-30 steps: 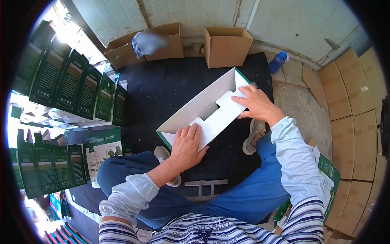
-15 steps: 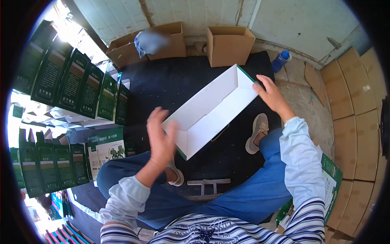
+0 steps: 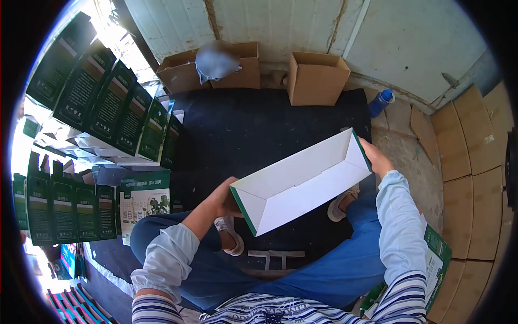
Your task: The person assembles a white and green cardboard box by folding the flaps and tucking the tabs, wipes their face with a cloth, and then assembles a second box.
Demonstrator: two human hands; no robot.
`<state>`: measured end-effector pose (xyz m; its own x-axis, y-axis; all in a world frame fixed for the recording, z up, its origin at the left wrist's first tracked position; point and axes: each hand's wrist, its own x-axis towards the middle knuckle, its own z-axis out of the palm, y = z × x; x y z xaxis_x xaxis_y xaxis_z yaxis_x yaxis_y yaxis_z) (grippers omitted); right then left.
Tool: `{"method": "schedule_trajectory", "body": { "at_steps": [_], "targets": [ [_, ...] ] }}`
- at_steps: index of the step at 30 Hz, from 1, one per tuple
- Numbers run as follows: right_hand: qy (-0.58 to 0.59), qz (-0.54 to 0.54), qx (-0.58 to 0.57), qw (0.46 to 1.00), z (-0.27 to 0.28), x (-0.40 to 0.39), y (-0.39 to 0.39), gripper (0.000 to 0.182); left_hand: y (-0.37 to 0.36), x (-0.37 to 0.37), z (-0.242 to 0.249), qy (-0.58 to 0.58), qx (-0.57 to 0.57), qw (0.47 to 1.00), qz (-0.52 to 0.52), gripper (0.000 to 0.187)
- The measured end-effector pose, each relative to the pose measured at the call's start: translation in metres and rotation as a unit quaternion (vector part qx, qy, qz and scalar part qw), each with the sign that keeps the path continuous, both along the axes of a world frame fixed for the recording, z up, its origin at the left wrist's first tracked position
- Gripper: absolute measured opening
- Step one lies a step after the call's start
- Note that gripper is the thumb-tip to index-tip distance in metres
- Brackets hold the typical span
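A long carton box [image 3: 302, 189], white inside with green outer ends, is held tilted above my lap, its open side toward me. My left hand [image 3: 222, 198] is closed on its left end, with the fingers mostly hidden behind the green edge. At the opposite end, my right hand [image 3: 376, 156] grips the green outer wall, its fingertips partly out of sight. Below the box is the black mat [image 3: 237, 127], and my shoes [image 3: 231, 236] show on either side.
Green printed cartons [image 3: 110, 97] stand stacked at the left. Behind the mat are an open brown box [image 3: 318, 81], another with a grey cloth [image 3: 216, 63] on it, and a blue bottle [image 3: 381, 102]. Brown cartons [image 3: 469, 200] line the right side. A small metal frame [image 3: 276, 255] lies between my legs.
The box has come down nearer my lap and turned closer to level. My left hand, blurred beside its near end before, now grips that end; my right hand has lowered with the box.
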<state>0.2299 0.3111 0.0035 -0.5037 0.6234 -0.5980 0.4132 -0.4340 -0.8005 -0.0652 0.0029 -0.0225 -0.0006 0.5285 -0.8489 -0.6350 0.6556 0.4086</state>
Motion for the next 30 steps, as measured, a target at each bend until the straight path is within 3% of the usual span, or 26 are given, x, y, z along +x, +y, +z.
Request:
{"method": "schedule_trajectory", "body": {
  "at_steps": [2, 4, 6, 7, 9, 12, 13, 16, 17, 20, 21, 26, 30],
  "targets": [
    [0.059, -0.020, 0.011, 0.998, -0.013, 0.024, 0.013, 0.047, 0.000, -0.017, -0.014, 0.029, 0.046, 0.998, 0.018, 0.056],
    [0.140, -0.056, 0.029, 0.988, -0.002, 0.028, 0.007, 0.041, 0.005, -0.024, 0.005, 0.059, 0.108, 0.989, 0.081, 0.050],
    [0.241, -0.113, 0.052, 0.963, 0.013, 0.035, -0.002, 0.036, 0.008, -0.010, 0.031, 0.208, 0.317, 0.916, 0.131, 0.051],
    [0.263, -0.009, 0.110, 0.959, 0.019, 0.039, 0.000, 0.031, 0.009, -0.007, 0.037, 0.248, 0.342, 0.896, 0.137, 0.052],
    [0.247, -0.087, 0.123, 0.957, 0.025, 0.037, -0.011, 0.030, 0.006, -0.003, 0.045, 0.327, 0.390, 0.848, 0.150, 0.054],
    [0.228, -0.129, 0.109, 0.959, 0.011, 0.040, -0.012, 0.044, -0.002, -0.025, 0.041, 0.178, 0.325, 0.912, 0.175, 0.056],
    [0.218, -0.125, 0.113, 0.961, 0.009, 0.043, -0.016, 0.044, -0.001, -0.026, 0.039, 0.186, 0.290, 0.925, 0.161, 0.065],
    [0.191, -0.099, 0.097, 0.972, 0.002, 0.055, -0.034, 0.043, -0.007, -0.022, 0.006, 0.238, 0.235, 0.926, 0.173, 0.068],
    [0.180, -0.084, 0.091, 0.976, 0.001, 0.058, -0.039, 0.042, -0.013, -0.025, -0.015, 0.266, 0.248, 0.922, 0.135, 0.066],
    [0.121, -0.018, 0.059, 0.991, -0.002, 0.058, -0.053, 0.042, -0.025, -0.028, -0.025, 0.184, 0.218, 0.951, 0.119, 0.066],
    [0.095, 0.007, 0.048, 0.994, -0.002, 0.056, -0.056, 0.042, -0.025, -0.030, -0.025, 0.142, 0.197, 0.957, 0.157, 0.061],
    [-0.049, 0.042, -0.024, 0.998, -0.048, 0.048, -0.032, 0.038, -0.022, -0.032, -0.042, 0.166, 0.189, 0.960, 0.125, 0.041],
    [0.003, 0.076, -0.026, 0.997, -0.021, 0.053, -0.032, 0.039, -0.006, -0.024, -0.019, 0.213, 0.135, 0.963, 0.100, 0.040]
  ]
}}
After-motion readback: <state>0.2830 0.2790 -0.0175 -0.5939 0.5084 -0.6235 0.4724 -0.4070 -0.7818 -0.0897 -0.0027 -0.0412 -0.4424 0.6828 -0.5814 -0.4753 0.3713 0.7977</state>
